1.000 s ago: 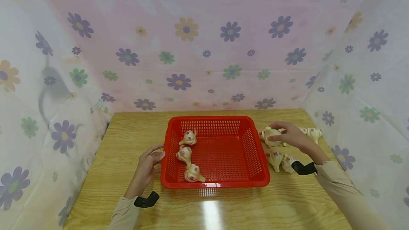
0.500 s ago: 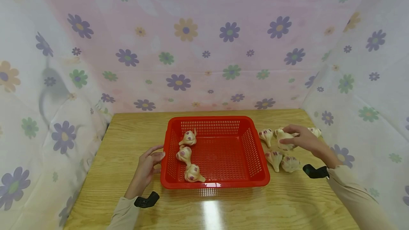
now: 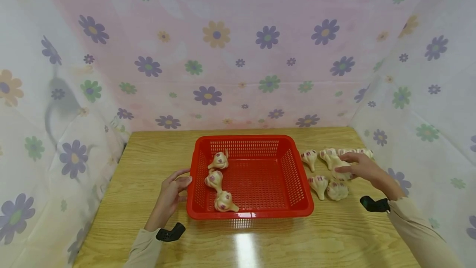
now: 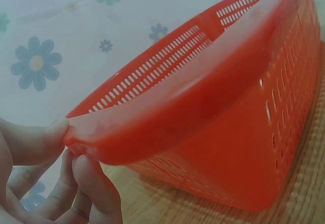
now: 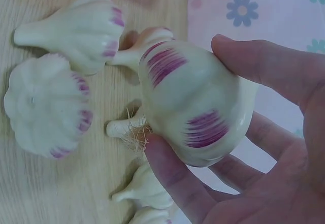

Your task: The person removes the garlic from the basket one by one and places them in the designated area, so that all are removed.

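My left hand [image 3: 169, 195] pinches the rim of a red plastic basket [image 3: 245, 215] between thumb and fingers at its left side; the left wrist view shows this grip on the basket's rim [image 4: 152, 127] close up. Three garlic bulbs lie inside along the left wall, one of them a bulb [image 3: 213, 180] in the middle. Right of the basket, my right hand [image 3: 366, 171] holds a garlic bulb [image 5: 198, 102], cream with purple streaks and a tuft of thin roots. Thumb and fingers reach around its sides in the right wrist view.
Several garlic bulbs lie right of the basket: a bulb [image 3: 309, 158] by its wall, a stemmed bulb [image 3: 318, 186] nearer me, a rounder bulb [image 3: 337, 190] beside it, and a row behind my right hand. Flowered cloth [image 3: 245, 53] encloses the wooden table [image 3: 156, 148] at back and sides.
My right hand has moved right and slightly toward me with the garlic bulb, away from the basket, uncovering other bulbs. The left hand and basket have stayed put.
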The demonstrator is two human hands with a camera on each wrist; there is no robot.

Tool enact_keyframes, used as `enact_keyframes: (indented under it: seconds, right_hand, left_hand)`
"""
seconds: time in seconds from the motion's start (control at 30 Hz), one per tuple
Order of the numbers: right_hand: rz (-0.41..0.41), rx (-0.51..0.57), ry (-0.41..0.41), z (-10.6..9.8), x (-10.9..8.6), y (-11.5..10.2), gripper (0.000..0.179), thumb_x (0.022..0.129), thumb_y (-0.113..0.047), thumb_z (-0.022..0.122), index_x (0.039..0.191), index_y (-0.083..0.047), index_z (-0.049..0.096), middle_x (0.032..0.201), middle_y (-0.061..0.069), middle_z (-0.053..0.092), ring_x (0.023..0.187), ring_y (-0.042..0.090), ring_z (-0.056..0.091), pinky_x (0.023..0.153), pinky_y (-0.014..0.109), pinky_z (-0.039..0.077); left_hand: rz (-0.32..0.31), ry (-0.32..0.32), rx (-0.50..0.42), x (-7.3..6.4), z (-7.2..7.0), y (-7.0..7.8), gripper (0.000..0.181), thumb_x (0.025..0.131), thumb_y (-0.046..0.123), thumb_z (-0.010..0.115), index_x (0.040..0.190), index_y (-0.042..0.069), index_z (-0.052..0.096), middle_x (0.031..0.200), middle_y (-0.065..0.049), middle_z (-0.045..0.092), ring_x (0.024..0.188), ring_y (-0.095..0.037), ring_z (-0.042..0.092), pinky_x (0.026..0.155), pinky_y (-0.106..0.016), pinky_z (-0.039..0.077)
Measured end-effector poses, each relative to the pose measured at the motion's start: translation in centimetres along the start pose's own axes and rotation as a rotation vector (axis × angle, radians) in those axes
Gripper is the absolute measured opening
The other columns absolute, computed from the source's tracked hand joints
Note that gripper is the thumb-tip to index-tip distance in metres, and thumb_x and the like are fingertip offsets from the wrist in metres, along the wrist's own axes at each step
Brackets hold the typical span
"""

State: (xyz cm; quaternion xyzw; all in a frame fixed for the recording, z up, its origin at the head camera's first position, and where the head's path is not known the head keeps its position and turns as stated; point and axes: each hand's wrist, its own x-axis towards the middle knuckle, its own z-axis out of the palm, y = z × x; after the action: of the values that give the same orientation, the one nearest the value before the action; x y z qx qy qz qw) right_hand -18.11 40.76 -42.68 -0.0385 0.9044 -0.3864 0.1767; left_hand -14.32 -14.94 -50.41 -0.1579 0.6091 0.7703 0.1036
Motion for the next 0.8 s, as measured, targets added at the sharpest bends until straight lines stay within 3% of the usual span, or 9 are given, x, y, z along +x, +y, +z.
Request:
enact_keyframes:
  seconds: [0.2, 0.4, 0.53, 0.67, 0.73, 0.8]
  right_hand:
    - [0.045, 0.014, -0.003, -0.4, -0.1, 1.3, 0.073, 0.09, -0.032, 0.064, 0.139, 0.012, 0.031, 0.139, 0.042, 0.024, 0.085, 0.024, 0.059, 0.072, 0.04, 0.052]
    - [0.074, 0.027, -0.009, -0.7, -0.2, 2.5, 0.075, 0.091, -0.032, 0.063, 0.14, 0.013, 0.028, 0.139, 0.043, 0.021, 0.072, 0.024, 0.056, 0.075, 0.043, 0.052]
    - [0.083, 0.027, -0.02, -0.8, -0.4, 3.4, 0.075, 0.091, -0.031, 0.063, 0.14, 0.014, 0.027, 0.141, 0.043, 0.018, 0.072, 0.024, 0.055, 0.076, 0.045, 0.052]
    - [0.106, 0.025, -0.024, -0.8, -0.8, 4.4, 0.076, 0.092, -0.033, 0.062, 0.14, 0.015, 0.027, 0.139, 0.041, 0.024, 0.07, 0.025, 0.054, 0.078, 0.047, 0.051]
    - [0.13, 0.026, -0.026, -0.7, -0.9, 5.0, 0.076, 0.092, -0.034, 0.061, 0.14, 0.014, 0.027, 0.122, 0.037, 0.043, 0.068, 0.024, 0.052, 0.079, 0.047, 0.051]
    - [0.16, 0.031, -0.026, -0.7, -1.0, 5.6, 0.077, 0.092, -0.035, 0.061, 0.14, 0.014, 0.026, 0.094, 0.025, 0.055, 0.064, 0.023, 0.049, 0.079, 0.046, 0.051]
  left_hand:
    - [0.002, 0.0, 0.009, 0.0, 0.0, 0.0, 0.044, 0.09, 0.011, 0.062, 0.132, 0.007, 0.051, 0.094, -0.004, 0.064, 0.078, -0.018, 0.062, 0.062, -0.039, 0.054]
    - [0.0, 0.0, 0.011, 0.1, 0.0, 0.0, 0.044, 0.09, 0.011, 0.062, 0.132, 0.007, 0.051, 0.095, -0.004, 0.064, 0.078, -0.018, 0.063, 0.061, -0.038, 0.055]
    - [0.0, 0.006, 0.015, 0.1, 0.0, 0.0, 0.044, 0.09, 0.012, 0.063, 0.132, 0.007, 0.051, 0.094, -0.004, 0.064, 0.078, -0.018, 0.062, 0.061, -0.039, 0.055]
    - [0.0, 0.008, 0.022, 0.1, 0.0, 0.0, 0.045, 0.09, 0.013, 0.064, 0.132, 0.007, 0.051, 0.095, -0.004, 0.064, 0.078, -0.018, 0.062, 0.061, -0.038, 0.054]
    - [0.0, 0.009, 0.026, 0.2, 0.0, 0.1, 0.045, 0.09, 0.014, 0.064, 0.132, 0.007, 0.051, 0.095, -0.004, 0.064, 0.079, -0.018, 0.062, 0.061, -0.038, 0.054]
    - [0.0, 0.01, 0.029, 0.2, 0.0, 0.0, 0.045, 0.09, 0.014, 0.064, 0.132, 0.007, 0.051, 0.095, -0.004, 0.064, 0.079, -0.018, 0.062, 0.061, -0.038, 0.054]
